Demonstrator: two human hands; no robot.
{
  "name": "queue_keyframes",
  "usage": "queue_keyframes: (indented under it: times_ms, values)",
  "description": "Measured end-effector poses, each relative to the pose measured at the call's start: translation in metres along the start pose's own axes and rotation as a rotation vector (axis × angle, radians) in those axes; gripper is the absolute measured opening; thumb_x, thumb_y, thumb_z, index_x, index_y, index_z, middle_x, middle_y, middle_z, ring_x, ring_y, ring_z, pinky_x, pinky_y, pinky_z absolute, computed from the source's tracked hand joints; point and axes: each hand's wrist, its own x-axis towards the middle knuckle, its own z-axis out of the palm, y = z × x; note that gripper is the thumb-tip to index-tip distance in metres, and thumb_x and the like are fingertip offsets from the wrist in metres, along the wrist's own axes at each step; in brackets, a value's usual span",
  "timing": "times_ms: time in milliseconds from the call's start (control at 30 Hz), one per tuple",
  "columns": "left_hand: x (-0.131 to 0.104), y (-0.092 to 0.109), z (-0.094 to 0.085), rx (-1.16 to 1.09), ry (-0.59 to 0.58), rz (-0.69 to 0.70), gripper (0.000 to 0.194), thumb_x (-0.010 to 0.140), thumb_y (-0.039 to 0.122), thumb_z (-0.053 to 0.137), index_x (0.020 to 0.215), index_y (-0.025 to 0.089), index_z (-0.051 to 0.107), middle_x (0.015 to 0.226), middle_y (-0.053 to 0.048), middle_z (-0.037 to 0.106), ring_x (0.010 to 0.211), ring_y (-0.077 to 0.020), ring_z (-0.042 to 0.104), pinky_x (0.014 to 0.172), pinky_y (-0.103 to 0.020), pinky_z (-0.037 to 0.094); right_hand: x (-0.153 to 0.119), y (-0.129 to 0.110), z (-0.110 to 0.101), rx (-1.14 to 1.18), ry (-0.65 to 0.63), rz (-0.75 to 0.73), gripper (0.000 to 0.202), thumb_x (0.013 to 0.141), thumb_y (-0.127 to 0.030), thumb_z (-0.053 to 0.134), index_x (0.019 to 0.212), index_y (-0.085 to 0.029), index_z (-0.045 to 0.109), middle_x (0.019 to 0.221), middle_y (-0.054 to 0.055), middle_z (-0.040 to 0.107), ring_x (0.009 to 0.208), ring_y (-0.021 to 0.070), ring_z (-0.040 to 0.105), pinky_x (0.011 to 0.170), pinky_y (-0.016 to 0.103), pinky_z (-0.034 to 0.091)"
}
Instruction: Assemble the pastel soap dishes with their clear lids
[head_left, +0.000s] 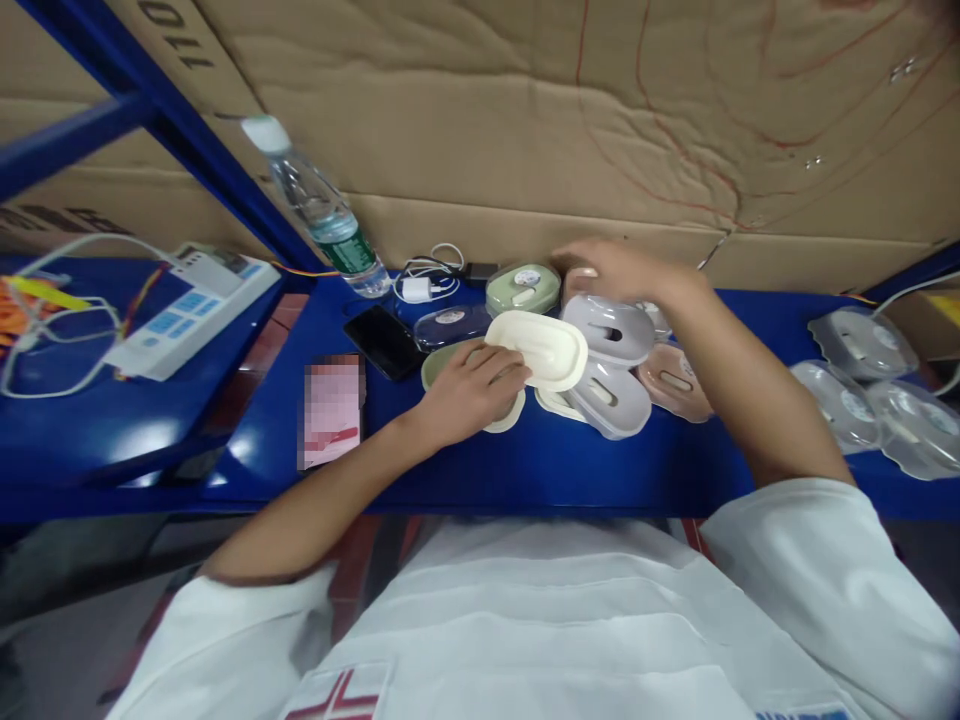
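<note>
My left hand (480, 390) is closed over the left end of a cream oval soap dish piece (544, 348), tilted above other dishes. Under that hand a greenish dish (435, 368) shows in part. My right hand (619, 270) reaches to the back of the cluster, its fingers curled round a brownish-pink soap dish (576, 284), mostly hidden. Two greyish soap dishes with clear covers, one upper (613, 328) and one lower (611, 400), lie between the hands. A green dish (523, 290), a dark blue dish (450, 326) and a pink-brown dish (675, 382) surround them.
Several clear-covered dishes (855, 400) lie at the right of the blue table (525, 475). Toward the left are a black phone (384, 340), a pink blurred item (331, 412), a water bottle (322, 215), a white charger (417, 290) and a power strip (191, 318). Cardboard (480, 130) stands behind.
</note>
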Motion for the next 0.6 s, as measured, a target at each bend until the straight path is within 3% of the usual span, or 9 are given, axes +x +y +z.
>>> queue_keyframes:
  times_ms: [133,233,333,433,500,600]
  values:
    - [0.001,0.011,-0.005,0.003,0.013,0.003,0.021,0.108,0.027,0.063,0.125,0.019,0.071,0.13,-0.01,0.078,0.117,-0.0265,0.072,0.107,-0.045,0.051,0.056,-0.014,0.02,-0.033,-0.115,-0.066,0.085,0.084,-0.016,0.082,0.163,-0.021,0.052,0.174,0.014,0.044,0.158,0.036,0.043,0.13,0.053,0.032]
    - [0.0,0.018,-0.007,-0.001,-0.007,-0.001,0.024,0.108,0.029,0.063,0.129,0.019,0.07,0.131,-0.011,0.077,0.117,-0.0276,0.072,0.108,-0.046,0.051,0.071,-0.022,0.031,-0.065,-0.207,-0.079,0.096,0.078,-0.018,0.087,0.166,-0.027,0.048,0.174,0.012,0.043,0.16,0.0382,0.041,0.13,0.057,0.033]
    - [-0.002,0.018,-0.006,0.013,-0.032,-0.012,0.026,0.106,0.024,0.065,0.131,0.02,0.071,0.134,-0.01,0.076,0.118,-0.027,0.071,0.109,-0.046,0.05,0.068,-0.015,0.028,0.01,-0.214,-0.072,0.087,0.083,-0.036,0.087,0.163,-0.031,0.053,0.169,0.008,0.052,0.154,0.0373,0.051,0.128,0.052,0.039]
    - [-0.004,0.013,-0.006,0.027,-0.025,-0.019,0.028,0.101,0.015,0.067,0.128,0.02,0.072,0.132,-0.009,0.077,0.117,-0.0271,0.071,0.109,-0.045,0.051,0.058,0.001,0.015,0.135,-0.218,-0.059,0.08,0.09,-0.055,0.079,0.162,-0.028,0.056,0.164,0.008,0.058,0.144,0.0368,0.061,0.121,0.048,0.049]
    - [-0.005,0.01,-0.006,0.014,-0.009,-0.023,0.024,0.1,0.013,0.066,0.122,0.019,0.074,0.127,-0.009,0.078,0.113,-0.0266,0.072,0.107,-0.045,0.051,0.053,0.007,0.006,0.133,-0.14,-0.033,0.073,0.095,-0.052,0.074,0.16,-0.025,0.058,0.16,0.01,0.062,0.14,0.0362,0.064,0.118,0.049,0.051]
    - [-0.004,0.007,-0.007,-0.014,0.028,-0.029,0.018,0.103,0.016,0.063,0.117,0.017,0.073,0.121,-0.009,0.08,0.107,-0.0249,0.073,0.105,-0.043,0.053,0.047,0.0,-0.003,0.026,0.041,-0.013,0.053,0.096,-0.033,0.071,0.147,-0.023,0.068,0.151,0.012,0.069,0.135,0.0349,0.066,0.114,0.049,0.051]
